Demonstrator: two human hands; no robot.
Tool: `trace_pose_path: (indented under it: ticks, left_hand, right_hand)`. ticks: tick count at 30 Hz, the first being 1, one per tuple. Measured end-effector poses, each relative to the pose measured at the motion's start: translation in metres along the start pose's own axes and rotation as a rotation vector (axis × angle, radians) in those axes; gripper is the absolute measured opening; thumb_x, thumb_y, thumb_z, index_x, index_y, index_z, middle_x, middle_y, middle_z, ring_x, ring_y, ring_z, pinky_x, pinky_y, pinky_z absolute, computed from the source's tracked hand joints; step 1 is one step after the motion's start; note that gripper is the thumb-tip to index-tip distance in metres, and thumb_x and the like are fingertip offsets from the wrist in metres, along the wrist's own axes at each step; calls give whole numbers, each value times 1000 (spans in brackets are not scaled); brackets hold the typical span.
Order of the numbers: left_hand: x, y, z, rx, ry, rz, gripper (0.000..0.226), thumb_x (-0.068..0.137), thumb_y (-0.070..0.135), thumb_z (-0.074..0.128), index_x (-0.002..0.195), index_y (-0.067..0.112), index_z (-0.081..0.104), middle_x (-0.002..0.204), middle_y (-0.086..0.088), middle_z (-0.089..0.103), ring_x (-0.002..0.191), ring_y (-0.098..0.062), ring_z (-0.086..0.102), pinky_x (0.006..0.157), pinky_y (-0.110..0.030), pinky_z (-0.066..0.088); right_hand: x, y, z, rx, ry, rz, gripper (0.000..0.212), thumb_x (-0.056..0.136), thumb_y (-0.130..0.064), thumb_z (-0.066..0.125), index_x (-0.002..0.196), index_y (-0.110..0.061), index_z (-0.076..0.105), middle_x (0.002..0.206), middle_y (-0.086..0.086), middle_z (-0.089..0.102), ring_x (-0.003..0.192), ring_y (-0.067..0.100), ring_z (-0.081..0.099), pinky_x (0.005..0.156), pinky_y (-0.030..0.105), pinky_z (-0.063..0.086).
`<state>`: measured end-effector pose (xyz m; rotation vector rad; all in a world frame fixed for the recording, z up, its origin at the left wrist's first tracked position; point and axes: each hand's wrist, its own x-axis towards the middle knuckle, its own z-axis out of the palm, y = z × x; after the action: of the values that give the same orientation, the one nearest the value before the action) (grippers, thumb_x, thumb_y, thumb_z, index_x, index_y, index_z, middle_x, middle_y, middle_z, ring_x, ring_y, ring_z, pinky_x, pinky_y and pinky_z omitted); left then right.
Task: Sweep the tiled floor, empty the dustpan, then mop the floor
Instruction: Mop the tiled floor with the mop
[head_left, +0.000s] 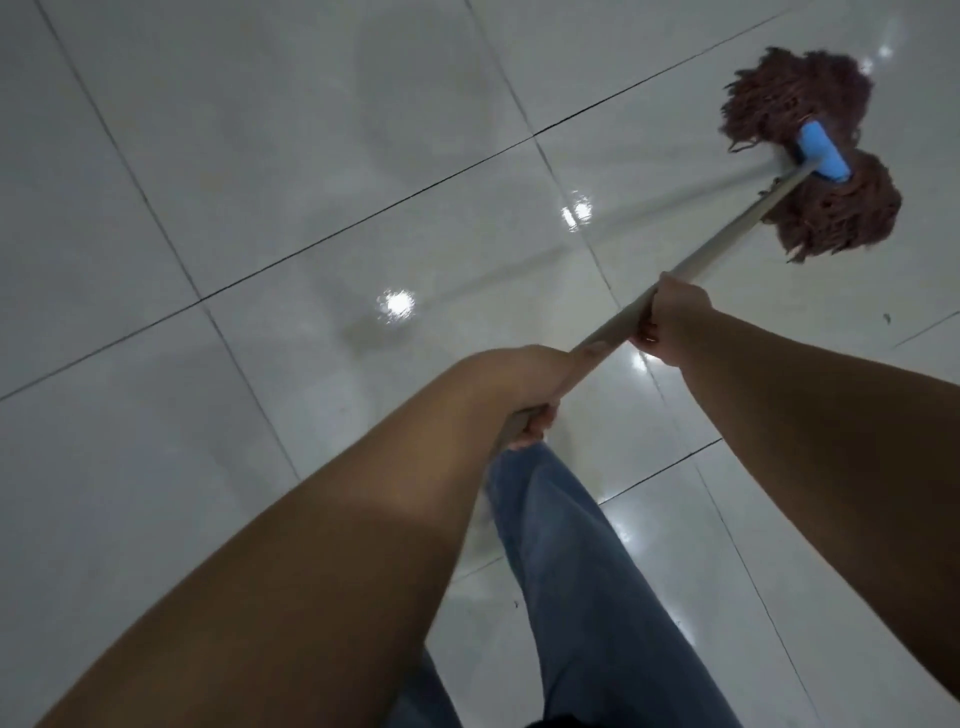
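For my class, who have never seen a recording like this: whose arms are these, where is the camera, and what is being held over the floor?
There is one picture, taken by a camera worn on a person's head, looking down. No machine is involved, so the two bare arms are the wearer's own. The left hand grips the mop handle near its upper end; the right hand grips it further down. The mop head, reddish-brown strings on a blue clamp, rests on the tiled floor, which looks glossy and reflects lights. The person's leg in blue jeans shows below.

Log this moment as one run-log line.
phase: mopping | left hand: grips mop handle nearer body | right hand: grips handle farther down | mop head: on tiled floor, upper right
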<state>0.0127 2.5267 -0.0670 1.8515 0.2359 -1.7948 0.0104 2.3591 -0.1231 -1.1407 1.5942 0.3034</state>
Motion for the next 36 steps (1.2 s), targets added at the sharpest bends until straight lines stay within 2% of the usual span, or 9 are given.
trace_pose_path:
  ticks: [5, 9, 12, 22, 26, 28, 30, 33, 36]
  left_hand:
    - [-56, -144, -67, 87, 50, -17, 67, 79, 76, 37, 57, 13, 38, 34, -1, 34, 27, -15, 30, 38, -12, 33]
    - [-115, -295, -99, 52, 41, -149, 69, 67, 84, 42, 57, 16, 35, 37, 2, 33, 29, -15, 28, 38, -14, 29]
    - [-171, -422, -110, 34, 98, -251, 70, 60, 85, 47, 55, 16, 36, 39, 0, 35, 31, -16, 30, 41, -16, 31]
    - [-375, -739, -106, 21, 437, -737, 80, 56, 85, 46, 25, 11, 49, 33, -4, 51, 32, -17, 50, 47, -24, 43]
    - [-380, -744, -84, 121, 329, -692, 82, 46, 94, 32, 36, 14, 49, 36, -4, 53, 32, -17, 47, 51, -24, 45]
    - [-369, -721, -73, 121, 312, -617, 84, 46, 92, 31, 48, 11, 51, 36, -2, 53, 30, -14, 45, 50, -24, 44]
    - [-353, -685, -70, 118, 327, -545, 84, 47, 91, 31, 53, 10, 51, 35, -1, 51, 30, -13, 43, 48, -23, 41]
    - [-313, -611, -71, 168, 359, -433, 85, 47, 91, 28, 53, 10, 52, 35, -1, 51, 29, -12, 44, 47, -22, 39]
    - [-256, -519, -58, 197, 376, -341, 81, 57, 88, 29, 50, 10, 51, 32, -1, 50, 27, -11, 45, 42, -19, 39]
  right_hand:
    - [-75, 85, 86, -219, -203, 19, 31, 98, -36, 42, 82, -9, 44, 70, 10, 49, 59, 20, 52, 66, 35, 54]
    - [-141, 177, 152, 107, -369, 224, 30, 98, -37, 43, 103, -7, 45, 87, 10, 56, 89, 24, 60, 83, 40, 47]
    - [-202, 270, 202, 214, -407, 296, 42, 99, -34, 41, 132, -7, 40, 128, 12, 55, 122, 28, 52, 97, 46, 42]
    - [-435, 525, 311, 36, -703, 671, 48, 100, -34, 38, 136, -2, 35, 138, 19, 47, 127, 34, 46, 92, 46, 41]
    - [-435, 547, 298, -6, -720, 648, 48, 99, -39, 36, 131, -3, 40, 120, 19, 57, 113, 33, 56, 78, 43, 48]
    - [-420, 538, 284, -54, -704, 580, 47, 99, -43, 33, 124, -4, 43, 97, 17, 60, 87, 30, 62, 65, 40, 55]
    - [-397, 513, 269, -68, -685, 510, 49, 100, -43, 32, 127, -4, 43, 102, 20, 62, 77, 29, 61, 49, 35, 56]
    - [-347, 454, 244, 7, -636, 444, 49, 99, -42, 35, 127, -3, 45, 115, 21, 62, 88, 31, 67, 60, 39, 57]
    - [-279, 381, 201, 91, -576, 361, 36, 99, -40, 39, 101, -6, 51, 77, 13, 64, 48, 21, 66, 55, 36, 58]
